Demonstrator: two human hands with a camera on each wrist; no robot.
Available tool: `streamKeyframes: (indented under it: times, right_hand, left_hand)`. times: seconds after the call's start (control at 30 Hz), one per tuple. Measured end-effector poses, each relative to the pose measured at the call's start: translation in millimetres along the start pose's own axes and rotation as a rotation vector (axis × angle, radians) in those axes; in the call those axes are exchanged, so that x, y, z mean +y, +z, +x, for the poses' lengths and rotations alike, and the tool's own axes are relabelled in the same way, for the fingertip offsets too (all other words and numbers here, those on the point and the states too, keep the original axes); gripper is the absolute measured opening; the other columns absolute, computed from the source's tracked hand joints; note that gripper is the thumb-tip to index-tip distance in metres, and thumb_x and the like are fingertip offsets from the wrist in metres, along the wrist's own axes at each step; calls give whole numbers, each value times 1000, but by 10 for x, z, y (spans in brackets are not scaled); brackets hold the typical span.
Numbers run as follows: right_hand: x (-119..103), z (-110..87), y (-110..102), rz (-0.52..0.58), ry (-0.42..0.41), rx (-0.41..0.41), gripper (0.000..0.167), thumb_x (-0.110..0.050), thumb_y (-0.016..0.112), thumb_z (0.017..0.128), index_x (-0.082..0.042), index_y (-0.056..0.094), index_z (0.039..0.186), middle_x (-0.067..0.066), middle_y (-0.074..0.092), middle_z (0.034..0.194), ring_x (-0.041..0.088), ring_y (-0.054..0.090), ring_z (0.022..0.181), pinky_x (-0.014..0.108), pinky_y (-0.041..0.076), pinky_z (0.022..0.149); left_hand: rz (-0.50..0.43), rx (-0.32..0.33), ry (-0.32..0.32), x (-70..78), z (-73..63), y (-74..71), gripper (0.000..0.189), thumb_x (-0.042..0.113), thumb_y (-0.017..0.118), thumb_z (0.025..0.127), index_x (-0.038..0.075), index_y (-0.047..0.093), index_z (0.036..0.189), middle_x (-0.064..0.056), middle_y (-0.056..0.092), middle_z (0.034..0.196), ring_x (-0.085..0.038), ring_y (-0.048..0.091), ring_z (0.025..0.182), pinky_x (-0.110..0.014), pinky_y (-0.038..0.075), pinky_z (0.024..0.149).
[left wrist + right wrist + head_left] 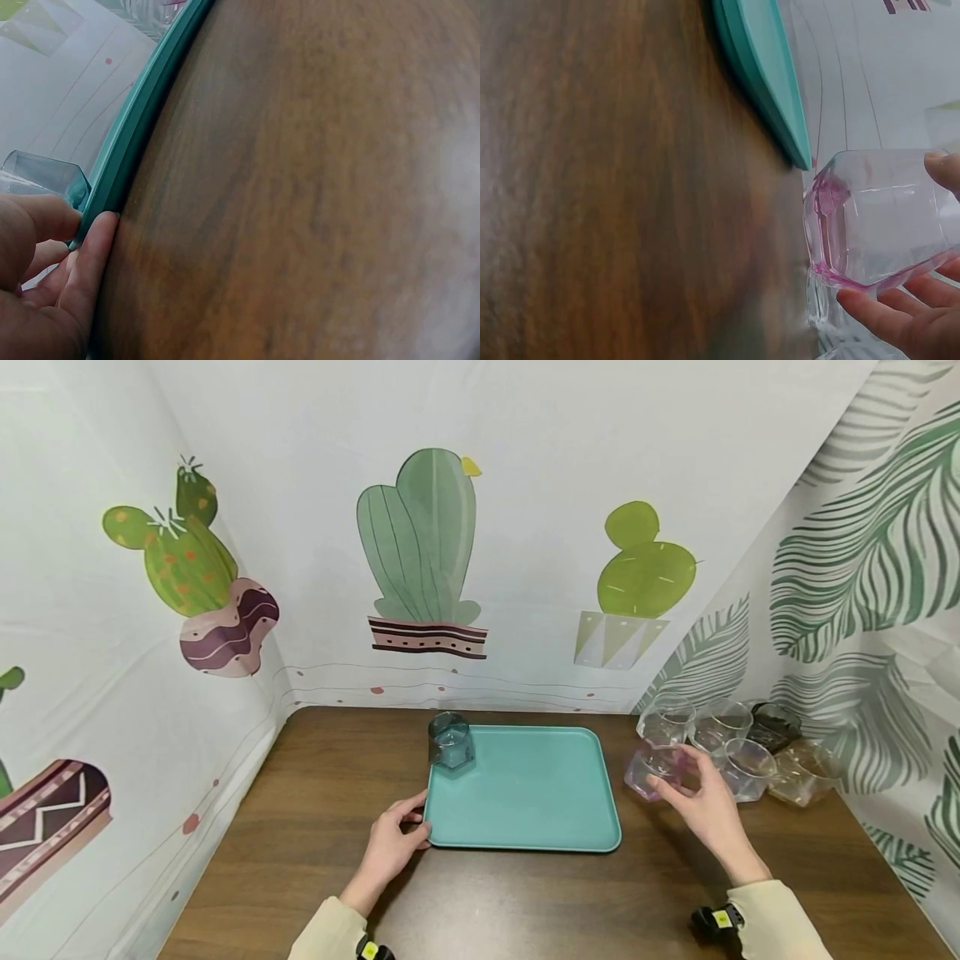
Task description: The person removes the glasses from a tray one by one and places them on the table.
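A turquoise rectangular tray (525,793) lies on the wooden table. My left hand (392,842) holds its near left corner, with fingers and thumb against the rim in the left wrist view. On the tray's far left corner stands a blue-grey clear glass (452,745). To the right of the tray, my right hand (707,803) grips a clear glass with a pink-tinted base (643,770). The right wrist view shows the thumb on one side of this pink glass (889,217) and the fingers on the other.
Several more glasses crowd the table's far right corner: clear ones (748,768), a dark one (774,727) and an amber-tinted one (804,774). Cloth printed with cacti and leaves hangs behind and at both sides of the table (300,793).
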State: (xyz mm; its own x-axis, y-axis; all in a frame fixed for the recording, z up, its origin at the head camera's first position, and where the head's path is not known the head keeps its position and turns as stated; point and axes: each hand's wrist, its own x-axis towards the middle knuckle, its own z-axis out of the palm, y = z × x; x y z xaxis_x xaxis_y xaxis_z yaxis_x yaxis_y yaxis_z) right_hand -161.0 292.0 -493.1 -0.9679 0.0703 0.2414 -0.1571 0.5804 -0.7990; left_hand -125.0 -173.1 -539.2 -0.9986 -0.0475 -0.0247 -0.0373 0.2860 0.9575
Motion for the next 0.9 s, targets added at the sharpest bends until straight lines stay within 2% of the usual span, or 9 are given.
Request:
streamKeyframes:
  times: [0.3, 0.5, 0.77, 0.83, 0.9]
  right_hand:
    - [63, 4, -3, -36, 46, 83, 75, -16, 80, 93, 13, 39, 148, 38, 49, 141, 55, 50, 129, -8, 41, 77]
    - [89, 6, 37, -52, 103, 134, 79, -16, 81, 91, 14, 37, 150, 38, 47, 143, 56, 49, 132, -11, 34, 73]
    - [129, 24, 62, -58, 140, 161, 80, -20, 79, 93, 12, 36, 152, 36, 47, 144, 54, 49, 133, -11, 33, 73]
    - [132, 27, 63, -65, 147, 164, 80, -20, 79, 93, 11, 36, 152, 36, 47, 143, 54, 49, 133, -10, 34, 74]
    - [130, 26, 64, -81, 152, 166, 79, -21, 79, 93, 11, 37, 152, 35, 48, 143, 54, 49, 133, -2, 47, 80]
  left_hand:
    - [0, 0, -4, 9, 4, 3, 53, -13, 68, 88, -4, 63, 139, -21, 64, 116, -29, 61, 101, -28, 67, 64]
    - [3, 3, -3, 8, 9, 2, 53, -13, 68, 87, -5, 63, 139, -21, 63, 116, -29, 61, 101, -28, 67, 64]
    - [0, -1, -4, 11, 9, 5, 52, -13, 68, 88, -5, 63, 139, -21, 63, 118, -29, 60, 102, -29, 67, 64]
    - [-2, -1, -4, 7, 9, 4, 52, -13, 68, 88, -5, 63, 139, -21, 63, 119, -28, 60, 101, -29, 67, 64]
    - [-4, -1, -5, 4, 8, 4, 52, -13, 68, 88, -4, 63, 139, -21, 63, 119, -28, 60, 101, -29, 67, 64]
